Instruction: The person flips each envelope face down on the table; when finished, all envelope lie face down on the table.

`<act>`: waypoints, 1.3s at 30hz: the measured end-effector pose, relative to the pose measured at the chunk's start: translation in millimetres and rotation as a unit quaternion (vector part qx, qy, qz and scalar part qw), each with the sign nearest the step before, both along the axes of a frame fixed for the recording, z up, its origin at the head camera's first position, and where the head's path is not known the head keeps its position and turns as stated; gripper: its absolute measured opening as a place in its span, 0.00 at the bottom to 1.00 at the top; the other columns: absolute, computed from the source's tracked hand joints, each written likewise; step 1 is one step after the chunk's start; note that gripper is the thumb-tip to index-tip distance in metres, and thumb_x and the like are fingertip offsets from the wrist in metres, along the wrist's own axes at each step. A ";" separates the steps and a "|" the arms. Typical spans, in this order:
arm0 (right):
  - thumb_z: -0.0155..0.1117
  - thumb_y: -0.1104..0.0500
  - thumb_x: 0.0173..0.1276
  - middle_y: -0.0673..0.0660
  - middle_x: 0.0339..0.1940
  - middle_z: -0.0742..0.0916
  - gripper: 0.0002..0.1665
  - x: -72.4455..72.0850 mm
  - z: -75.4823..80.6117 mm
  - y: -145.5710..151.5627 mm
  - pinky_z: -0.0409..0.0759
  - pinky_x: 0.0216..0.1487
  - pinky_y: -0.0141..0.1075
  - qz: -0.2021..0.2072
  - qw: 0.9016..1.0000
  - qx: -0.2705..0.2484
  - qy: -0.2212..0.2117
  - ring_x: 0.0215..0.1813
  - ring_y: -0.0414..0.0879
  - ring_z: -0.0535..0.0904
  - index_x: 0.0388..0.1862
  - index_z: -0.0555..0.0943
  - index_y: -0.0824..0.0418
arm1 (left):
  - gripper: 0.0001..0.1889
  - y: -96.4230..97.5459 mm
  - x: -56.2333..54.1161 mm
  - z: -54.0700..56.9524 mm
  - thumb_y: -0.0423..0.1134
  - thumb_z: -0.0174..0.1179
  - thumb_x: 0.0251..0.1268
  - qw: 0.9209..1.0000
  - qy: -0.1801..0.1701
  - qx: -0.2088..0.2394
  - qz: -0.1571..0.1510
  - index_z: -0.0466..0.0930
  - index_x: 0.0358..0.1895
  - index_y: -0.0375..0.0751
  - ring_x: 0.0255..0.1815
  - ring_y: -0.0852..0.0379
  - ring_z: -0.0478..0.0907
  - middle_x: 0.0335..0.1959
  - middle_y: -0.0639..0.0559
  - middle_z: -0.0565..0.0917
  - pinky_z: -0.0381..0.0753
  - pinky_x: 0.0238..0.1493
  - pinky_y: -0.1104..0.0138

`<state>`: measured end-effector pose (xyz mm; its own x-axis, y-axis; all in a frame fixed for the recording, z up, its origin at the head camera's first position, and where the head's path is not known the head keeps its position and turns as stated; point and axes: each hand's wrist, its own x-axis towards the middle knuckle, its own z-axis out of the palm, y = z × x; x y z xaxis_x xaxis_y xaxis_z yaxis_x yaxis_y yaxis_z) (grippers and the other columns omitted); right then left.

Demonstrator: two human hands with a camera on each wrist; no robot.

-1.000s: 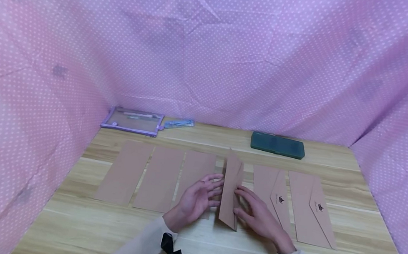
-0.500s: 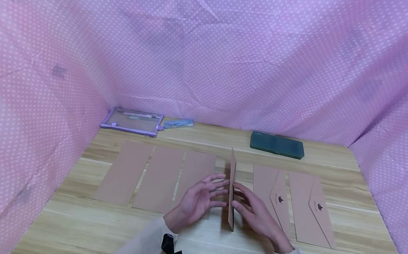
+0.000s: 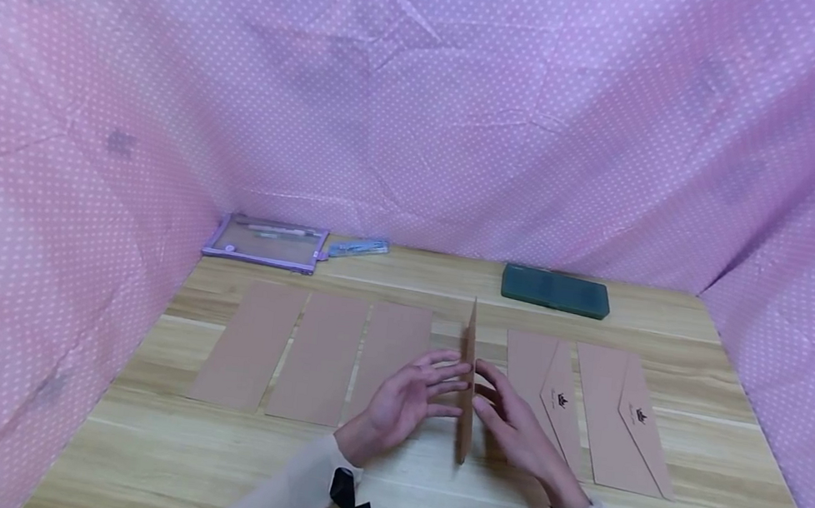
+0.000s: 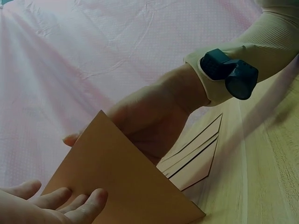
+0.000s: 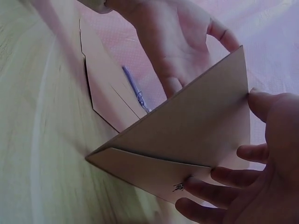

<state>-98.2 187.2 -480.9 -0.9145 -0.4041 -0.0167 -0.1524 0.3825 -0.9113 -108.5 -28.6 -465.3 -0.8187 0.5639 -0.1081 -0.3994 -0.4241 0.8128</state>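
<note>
A brown paper envelope (image 3: 472, 337) stands upright on its long edge between my hands, seen nearly edge-on in the head view. My left hand (image 3: 399, 408) has its fingers extended, the tips at the envelope's plain side. On the other side, my right hand (image 3: 518, 434) rests loosely bent fingers against the flap side. In the right wrist view, a small dark print (image 5: 178, 187) shows on the flap near those fingertips. Three plain-side-up envelopes (image 3: 316, 357) lie in a row to the left. Two envelopes with flaps up and crown prints (image 3: 612, 411) lie to the right.
A purple-edged clear zip pouch (image 3: 269, 242) with pens lies at the back left of the wooden table (image 3: 409, 506). Beside it is a small blue item (image 3: 358, 247). A dark green case (image 3: 555, 291) sits at the back right. Pink dotted cloth (image 3: 422, 122) encloses the table.
The envelope has turned from a slant showing its left face to nearly upright and edge-on, and has shifted slightly right. My left hand has moved a little right with it.
</note>
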 end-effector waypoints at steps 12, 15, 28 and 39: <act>0.51 0.55 0.79 0.73 0.78 0.64 0.39 4.6 4.7 7.9 0.77 0.62 0.64 -0.033 0.999 0.000 0.003 0.69 0.74 0.71 0.82 0.48 0.57 | 0.30 8.9 -2.9 -11.6 0.42 0.37 0.73 0.999 -0.013 -0.035 -0.010 0.52 0.76 0.33 0.69 0.51 0.71 0.77 0.34 0.62 0.76 0.65 0.54; 0.51 0.56 0.79 0.74 0.78 0.63 0.39 5.0 4.7 10.0 0.78 0.60 0.64 -0.034 0.999 -0.010 0.010 0.68 0.75 0.72 0.82 0.48 0.54 | 0.31 10.9 -2.9 -19.1 0.41 0.38 0.73 0.999 -0.021 -0.046 -0.010 0.54 0.75 0.31 0.65 0.52 0.72 0.76 0.33 0.64 0.78 0.59 0.59; 0.54 0.56 0.78 0.71 0.79 0.61 0.35 7.5 2.4 20.5 0.77 0.61 0.64 -0.049 0.999 0.006 0.018 0.72 0.76 0.67 0.79 0.56 0.59 | 0.32 10.2 -0.4 -37.4 0.44 0.40 0.71 0.995 -0.019 -0.096 -0.020 0.55 0.75 0.31 0.70 0.45 0.68 0.76 0.31 0.64 0.77 0.57 0.61; 0.55 0.58 0.77 0.69 0.77 0.67 0.32 6.0 -4.7 31.6 0.72 0.58 0.19 -0.068 0.998 -0.005 0.010 0.73 0.66 0.67 0.76 0.63 0.64 | 0.33 6.7 0.4 -41.6 0.43 0.39 0.72 0.996 -0.020 -0.085 -0.020 0.53 0.75 0.28 0.72 0.41 0.66 0.76 0.28 0.61 0.77 0.59 0.61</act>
